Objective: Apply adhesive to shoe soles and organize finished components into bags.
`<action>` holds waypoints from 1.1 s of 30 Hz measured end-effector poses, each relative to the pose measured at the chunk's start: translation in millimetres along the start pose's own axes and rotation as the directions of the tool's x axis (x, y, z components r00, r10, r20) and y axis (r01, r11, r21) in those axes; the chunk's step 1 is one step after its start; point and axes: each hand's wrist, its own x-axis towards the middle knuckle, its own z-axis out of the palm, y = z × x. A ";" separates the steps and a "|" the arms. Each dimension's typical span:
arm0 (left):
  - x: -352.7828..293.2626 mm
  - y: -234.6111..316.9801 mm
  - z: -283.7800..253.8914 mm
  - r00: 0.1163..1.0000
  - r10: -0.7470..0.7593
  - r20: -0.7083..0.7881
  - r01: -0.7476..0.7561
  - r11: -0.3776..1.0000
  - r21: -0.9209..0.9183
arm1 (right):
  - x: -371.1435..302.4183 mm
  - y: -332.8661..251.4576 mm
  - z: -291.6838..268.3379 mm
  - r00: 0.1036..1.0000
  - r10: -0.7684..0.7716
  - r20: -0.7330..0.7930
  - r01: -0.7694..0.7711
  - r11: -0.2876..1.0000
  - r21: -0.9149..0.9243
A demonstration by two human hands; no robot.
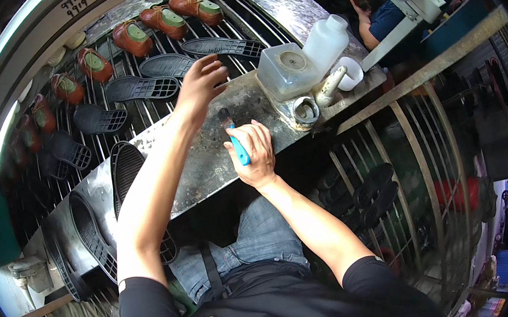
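My right hand [254, 152] is closed around the blue handle of a brush [240, 150], whose dark bristles point away from me over the stained metal ledge [209, 163]. Beyond it to the left, my left hand [201, 88] is raised with its fingers apart and nothing visible in them. Near that hand several black shoe soles lie on the bar rack, among them one sole [140, 87] just left of the wrist. Another black sole [122, 167] rests on the ledge, partly hidden behind my left forearm.
Brown shoes [132, 38] with green lasts line the rack's far side. A clear plastic tub [285, 70], a white bottle [327, 44] and a crusted tin [305, 112] crowd the ledge's right end. Metal railings [411, 134] stand at right. A co-worker [385, 15] is beyond.
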 end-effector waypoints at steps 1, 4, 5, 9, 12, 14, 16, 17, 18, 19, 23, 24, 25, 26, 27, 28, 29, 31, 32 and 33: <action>-22.7 14.5 -6.0 1.000 -0.002 0.021 -0.002 0.989 0.150 | 0.9 -1.1 -0.3 1.000 0.006 -0.011 -0.006 1.000 0.000; -93.8 36.9 -49.2 0.983 0.156 0.093 -0.181 0.798 0.575 | -0.3 0.9 -2.8 1.000 -0.009 -0.015 0.010 1.000 0.023; -119.2 44.4 -61.0 0.981 0.188 0.038 -0.165 0.722 0.672 | -1.9 2.2 -3.5 1.000 0.000 -0.030 0.001 1.000 0.018; -224.4 28.0 -143.3 0.910 0.408 -0.065 -0.034 0.231 0.972 | -3.4 -1.1 -5.7 0.999 -0.015 -0.051 0.016 1.000 0.014; -300.1 -12.5 -179.7 0.925 0.354 -0.136 0.168 -0.059 0.984 | -4.9 -1.8 -2.7 0.999 -0.014 -0.036 0.015 1.000 0.017; -327.5 -27.9 -172.0 0.913 0.398 -0.089 0.150 -0.125 0.981 | -4.0 -3.5 2.5 0.999 -0.021 -0.032 0.022 1.000 0.016; -331.3 -32.8 -156.2 0.858 0.506 -0.082 0.100 -0.010 0.995 | -3.4 -2.9 5.3 0.999 -0.039 -0.037 0.038 0.999 -0.018; -328.4 -31.7 -144.8 0.831 0.542 -0.126 0.138 0.018 0.990 | -3.4 -2.6 4.0 0.998 -0.053 -0.045 0.051 0.997 -0.049; -324.0 -30.8 -137.2 0.795 0.595 -0.118 0.094 0.071 0.993 | -5.0 -2.0 2.9 0.998 -0.046 -0.041 0.044 0.998 -0.049; -319.6 -30.6 -130.0 0.777 0.619 -0.112 0.060 0.103 0.993 | -3.9 0.0 2.4 0.998 -0.040 -0.041 0.038 0.998 -0.047; -315.0 -28.4 -96.1 0.756 0.591 -0.282 -0.099 0.530 0.842 | -7.7 3.5 9.1 1.000 0.002 -0.004 -0.002 0.997 -0.075; -314.4 -28.8 -89.5 0.780 0.516 -0.354 -0.062 0.626 0.777 | -9.0 3.1 10.2 1.000 0.015 -0.002 -0.015 0.998 -0.067; -314.4 -28.4 -85.6 0.799 0.437 -0.413 -0.075 0.754 0.653 | -7.5 -1.0 10.6 1.000 0.009 0.000 -0.009 0.999 -0.045; -311.0 -32.4 -85.3 0.808 0.386 -0.446 -0.134 0.857 0.498 | -7.4 -3.3 12.6 1.000 0.002 0.002 -0.002 0.999 -0.033; -306.3 -37.6 -86.2 0.822 0.333 -0.462 -0.194 0.926 0.324 | -8.8 -3.9 13.9 1.000 -0.002 0.001 0.002 1.000 -0.027; -302.0 -36.0 -86.9 0.827 0.320 -0.463 -0.200 0.936 0.289 | -9.3 -4.5 13.3 1.000 -0.018 -0.009 0.017 0.999 -0.029; -298.1 -34.2 -87.4 0.833 0.307 -0.461 -0.207 0.945 0.254 | -9.9 -4.5 13.6 1.000 -0.026 -0.001 0.026 0.999 -0.020; -293.9 -38.3 -94.9 0.801 0.309 -0.513 -0.222 0.949 0.225 | -9.8 -5.6 13.0 1.000 -0.012 -0.019 0.012 1.000 -0.029; -296.6 -39.9 -106.5 0.740 0.527 -0.419 -0.172 0.750 0.639 | -9.7 -6.5 12.9 1.000 -0.009 -0.012 0.009 1.000 -0.020; -299.1 -39.5 -114.3 0.702 0.675 -0.229 -0.080 0.394 0.916 | -9.9 -5.8 12.3 1.000 -0.010 -0.010 0.009 1.000 -0.020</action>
